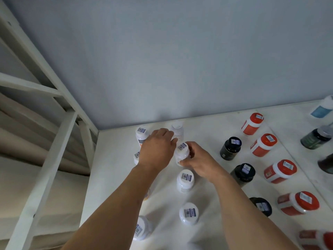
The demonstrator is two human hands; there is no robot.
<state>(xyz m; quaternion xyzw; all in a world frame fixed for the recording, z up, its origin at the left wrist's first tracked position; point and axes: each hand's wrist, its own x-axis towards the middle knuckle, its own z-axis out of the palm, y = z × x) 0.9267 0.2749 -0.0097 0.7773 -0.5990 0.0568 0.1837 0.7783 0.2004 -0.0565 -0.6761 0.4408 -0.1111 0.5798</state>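
Near the back left corner of the table [115, 159], a white pill bottle [182, 154] stands upright with a barcode sticker on its cap; the right hand [197, 160] grips its side, thumb and fingers curled round it; the left hand [156, 147] hovers just beside it, knuckles up and fingertips hidden, so I cannot tell whether it holds anything. Judging by the columns, the bottle is being lined up; best keep it upright, set it in line behind the nearer white bottle [185, 180], and avoid nudging the rear white bottle [178, 131]. Black jars [231, 147] and red-lidded jars [264, 144] stand in columns to the right; a grey-blue wall [180, 60] backs the table; a white frame [54, 141] rises at the left.
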